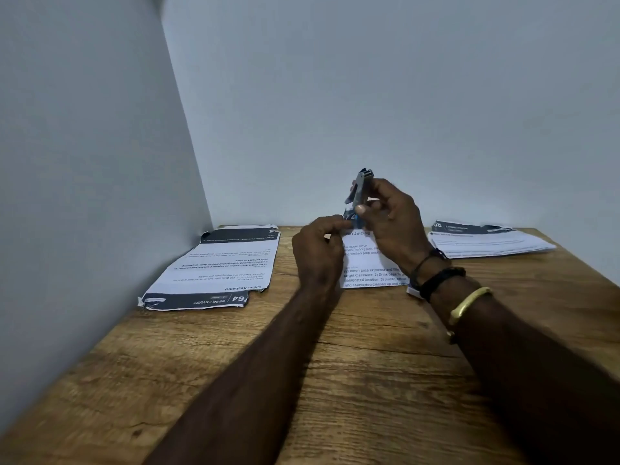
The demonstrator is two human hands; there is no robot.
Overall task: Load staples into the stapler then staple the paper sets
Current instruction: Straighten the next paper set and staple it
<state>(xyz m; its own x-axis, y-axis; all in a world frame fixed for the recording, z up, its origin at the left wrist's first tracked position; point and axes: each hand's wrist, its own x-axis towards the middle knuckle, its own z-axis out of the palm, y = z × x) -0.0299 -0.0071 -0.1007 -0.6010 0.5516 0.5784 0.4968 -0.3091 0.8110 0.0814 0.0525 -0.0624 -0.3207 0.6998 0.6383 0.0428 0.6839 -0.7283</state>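
Note:
My right hand (391,219) holds a small grey-blue stapler (361,187) upright above the table, its open end pointing up. My left hand (320,253) is just below and to the left, fingertips pinched at the stapler's lower end; whether it holds staples I cannot tell. Three printed paper sets lie on the wooden table (369,364): one at the left by the wall (218,270), one in the middle (369,266) partly hidden behind my hands, one at the far right (486,239).
Grey walls close the table's left and back sides. The left paper set has torn, ragged edges. My right wrist wears dark bands and a gold bangle (468,305).

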